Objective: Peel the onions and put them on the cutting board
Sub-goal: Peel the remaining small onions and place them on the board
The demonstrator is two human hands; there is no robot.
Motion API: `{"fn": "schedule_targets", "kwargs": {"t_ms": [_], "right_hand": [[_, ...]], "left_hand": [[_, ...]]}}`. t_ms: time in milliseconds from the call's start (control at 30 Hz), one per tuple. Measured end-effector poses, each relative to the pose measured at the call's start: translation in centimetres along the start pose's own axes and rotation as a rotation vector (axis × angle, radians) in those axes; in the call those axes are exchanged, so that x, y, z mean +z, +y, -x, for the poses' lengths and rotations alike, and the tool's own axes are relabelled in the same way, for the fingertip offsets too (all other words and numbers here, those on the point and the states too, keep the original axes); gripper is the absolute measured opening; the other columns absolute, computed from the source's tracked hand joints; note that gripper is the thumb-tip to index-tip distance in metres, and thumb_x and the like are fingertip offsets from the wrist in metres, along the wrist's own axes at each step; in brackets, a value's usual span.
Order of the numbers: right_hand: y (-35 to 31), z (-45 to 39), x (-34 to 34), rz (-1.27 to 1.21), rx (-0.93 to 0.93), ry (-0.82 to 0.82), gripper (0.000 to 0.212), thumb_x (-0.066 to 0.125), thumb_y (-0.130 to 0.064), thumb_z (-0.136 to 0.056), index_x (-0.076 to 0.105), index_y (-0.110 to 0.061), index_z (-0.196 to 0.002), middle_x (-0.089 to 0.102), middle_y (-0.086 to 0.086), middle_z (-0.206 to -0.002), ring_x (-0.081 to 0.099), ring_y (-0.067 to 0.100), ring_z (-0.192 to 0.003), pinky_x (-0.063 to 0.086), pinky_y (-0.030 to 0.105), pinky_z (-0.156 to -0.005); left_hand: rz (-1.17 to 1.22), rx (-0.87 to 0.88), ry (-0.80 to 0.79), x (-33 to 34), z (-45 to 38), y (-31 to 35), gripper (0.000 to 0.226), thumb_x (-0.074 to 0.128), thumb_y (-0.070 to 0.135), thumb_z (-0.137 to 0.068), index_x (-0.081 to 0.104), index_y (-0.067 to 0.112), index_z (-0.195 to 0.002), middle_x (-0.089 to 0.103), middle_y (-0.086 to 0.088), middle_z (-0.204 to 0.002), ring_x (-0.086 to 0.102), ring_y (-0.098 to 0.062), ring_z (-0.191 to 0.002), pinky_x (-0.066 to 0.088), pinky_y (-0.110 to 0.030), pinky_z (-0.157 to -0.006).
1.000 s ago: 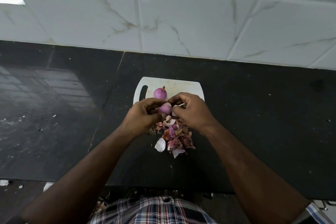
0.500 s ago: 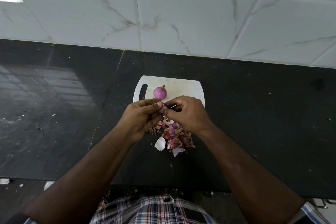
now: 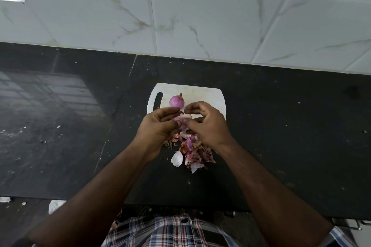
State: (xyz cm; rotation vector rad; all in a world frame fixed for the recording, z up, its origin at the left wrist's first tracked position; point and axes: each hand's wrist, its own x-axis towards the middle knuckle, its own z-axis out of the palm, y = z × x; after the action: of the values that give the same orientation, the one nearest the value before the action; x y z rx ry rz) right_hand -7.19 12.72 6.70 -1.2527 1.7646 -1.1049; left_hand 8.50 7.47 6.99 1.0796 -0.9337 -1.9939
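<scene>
A white cutting board (image 3: pixel 202 94) with a handle slot lies on the black counter. One peeled purple onion (image 3: pixel 176 101) rests on its left part. Just in front of the board, my left hand (image 3: pixel 158 126) holds a small pale pink onion (image 3: pixel 179 120), mostly hidden by the fingers. My right hand (image 3: pixel 206 124) meets it from the right, thumb and fingers pinching at the onion's skin. Below both hands sits a pile of onion peels (image 3: pixel 192 151), red, brown and white.
The black stone counter (image 3: pixel 291 136) runs left and right, with scattered crumbs on its left side. A white tiled wall (image 3: pixel 200 16) rises behind the board. The counter's front edge is near my checked shirt (image 3: pixel 170 232).
Both hands have kept working the small onion, turning it so that less of it shows. The onion on the board has not moved.
</scene>
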Motion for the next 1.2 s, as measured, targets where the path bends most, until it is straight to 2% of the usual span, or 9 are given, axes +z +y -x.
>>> {"fn": "schedule_targets", "kwargs": {"t_ms": [67, 167, 300, 367, 433, 567, 800, 967, 1200], "right_hand": [[-0.2, -0.1, 0.0, 0.112, -0.058, -0.016, 0.036, 0.072, -0.027, -0.092, 0.065, -0.024, -0.127, 0.070, -0.008, -0.121, 0.068, 0.004, -0.101, 0.059, 0.023, -0.085], [-0.2, -0.6, 0.1, 0.128, -0.087, 0.139, 0.030, 0.062, -0.014, -0.097, 0.067, -0.018, -0.126, 0.071, -0.005, -0.118, 0.066, 0.004, -0.096, 0.058, 0.021, -0.083], [-0.1, -0.7, -0.1, -0.307, 0.159, 0.096, 0.021, 0.064, -0.001, -0.092, 0.072, -0.013, -0.108, 0.072, 0.008, -0.106, 0.075, 0.022, -0.091, 0.064, 0.040, -0.076], [-0.2, -0.6, -0.4, -0.451, 0.268, 0.000, 0.017, 0.063, 0.001, -0.091, 0.072, -0.009, -0.102, 0.073, 0.012, -0.104, 0.074, 0.030, -0.096, 0.063, 0.048, -0.081], [-0.1, -0.5, -0.6, -0.533, 0.316, -0.093, 0.021, 0.065, -0.001, -0.090, 0.071, -0.010, -0.107, 0.074, 0.009, -0.109, 0.070, 0.034, -0.106, 0.059, 0.054, -0.088], [0.0, -0.3, -0.5, -0.516, 0.327, -0.191, 0.035, 0.076, -0.012, -0.088, 0.065, -0.013, -0.121, 0.077, 0.006, -0.109, 0.074, 0.027, -0.099, 0.061, 0.048, -0.084], [0.1, -0.1, -0.2, -0.552, 0.356, -0.162, 0.025, 0.077, -0.005, -0.084, 0.070, -0.008, -0.109, 0.077, 0.010, -0.096, 0.075, 0.022, -0.086, 0.059, 0.032, -0.069], [0.2, -0.2, -0.1, -0.474, 0.304, -0.156, 0.021, 0.082, -0.005, -0.079, 0.072, -0.008, -0.097, 0.076, 0.007, -0.085, 0.072, 0.019, -0.079, 0.056, 0.030, -0.067], [0.5, -0.5, -0.3, -0.368, 0.256, -0.178, 0.009, 0.080, -0.009, -0.082, 0.071, -0.011, -0.081, 0.068, 0.005, -0.074, 0.063, 0.021, -0.071, 0.054, 0.036, -0.068]], "left_hand": [[-0.073, 0.037, -0.013, 0.2, -0.1, 0.0, 0.043, 0.061, -0.021, -0.085, 0.062, 0.000, -0.122, 0.073, -0.018, -0.115, 0.075, -0.024, -0.096, 0.060, -0.025, -0.072], [-0.123, 0.075, -0.004, 0.4, 0.0, 0.1, 0.050, 0.058, -0.024, -0.084, 0.060, 0.002, -0.127, 0.072, -0.013, -0.120, 0.072, -0.023, -0.104, 0.057, -0.020, -0.067], [0.027, 0.044, -0.002, 0.0, -0.2, -0.1, 0.046, 0.054, -0.021, -0.088, 0.059, 0.002, -0.128, 0.070, -0.015, -0.124, 0.069, -0.028, -0.112, 0.061, -0.031, -0.085], [0.090, 0.018, -0.010, -0.4, -0.4, -0.2, 0.045, 0.052, -0.020, -0.090, 0.058, 0.001, -0.129, 0.069, -0.017, -0.126, 0.070, -0.027, -0.110, 0.059, -0.037, -0.092], [0.115, 0.007, -0.024, -0.5, -0.5, -0.2, 0.045, 0.051, -0.020, -0.090, 0.059, 0.002, -0.128, 0.069, -0.018, -0.125, 0.072, -0.025, -0.105, 0.059, -0.038, -0.091], [0.078, -0.004, -0.075, -0.2, -0.5, -0.2, 0.048, 0.052, -0.023, -0.089, 0.059, 0.002, -0.129, 0.068, -0.017, -0.126, 0.071, -0.026, -0.102, 0.061, -0.038, -0.087], [-0.124, 0.034, -0.106, -0.8, -0.6, 0.2, 0.052, 0.061, -0.021, -0.084, 0.059, 0.005, -0.129, 0.070, -0.010, -0.126, 0.071, -0.029, -0.107, 0.062, -0.036, -0.083], [-0.181, 0.008, -0.089, -1.3, -0.7, 0.2, 0.043, 0.064, -0.014, -0.087, 0.061, 0.003, -0.126, 0.074, -0.019, -0.113, 0.072, -0.029, -0.100, 0.062, -0.031, -0.076], [-0.198, 0.000, -0.077, -1.1, -0.9, -0.3, 0.027, 0.065, -0.010, -0.088, 0.068, 0.000, -0.113, 0.075, -0.020, -0.106, 0.074, -0.027, -0.090, 0.062, -0.031, -0.076]]}}
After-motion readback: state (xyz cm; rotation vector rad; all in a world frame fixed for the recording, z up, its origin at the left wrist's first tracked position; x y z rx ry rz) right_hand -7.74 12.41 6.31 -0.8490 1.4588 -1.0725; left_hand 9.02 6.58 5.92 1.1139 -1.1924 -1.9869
